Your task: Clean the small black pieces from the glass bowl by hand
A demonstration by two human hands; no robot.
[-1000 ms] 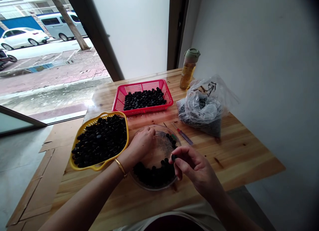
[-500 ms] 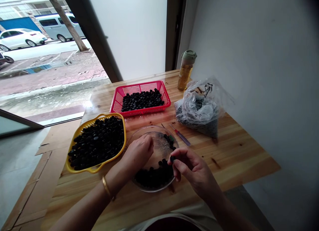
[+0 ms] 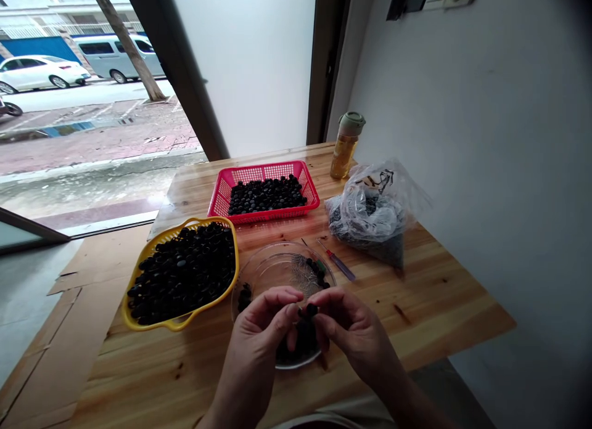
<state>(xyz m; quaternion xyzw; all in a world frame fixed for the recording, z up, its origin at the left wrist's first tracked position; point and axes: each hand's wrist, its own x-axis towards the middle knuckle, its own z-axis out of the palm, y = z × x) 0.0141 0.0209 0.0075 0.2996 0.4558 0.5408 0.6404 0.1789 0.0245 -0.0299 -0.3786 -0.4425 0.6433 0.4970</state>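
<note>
Both hands meet over the near side of a clear round dish (image 3: 253,254). Between the thumb and index finger of my right hand (image 3: 358,330) is a small black round cap (image 3: 312,309). My left hand (image 3: 263,336) is pinched close beside it, and what its fingertips hold is too small to tell. Thin metal pins (image 3: 303,273) lie in the dish, with a few black pieces (image 3: 316,270) along the right. More black pieces (image 3: 244,296) sit at its left edge, and others are partly hidden under my hands.
On the left stands a yellow basket (image 3: 237,256) heaped with black caps; behind the dish is a red basket (image 3: 215,198) of black pieces. A screwdriver (image 3: 340,264) lies right of the dish. Farther back are a plastic bag (image 3: 377,216) of dark pieces and a bottle (image 3: 346,145).
My left hand has come from above the dish's middle toward me and right, meeting my right hand at the black cap. The right hand keeps its pinch. The view has tipped up slightly.
</note>
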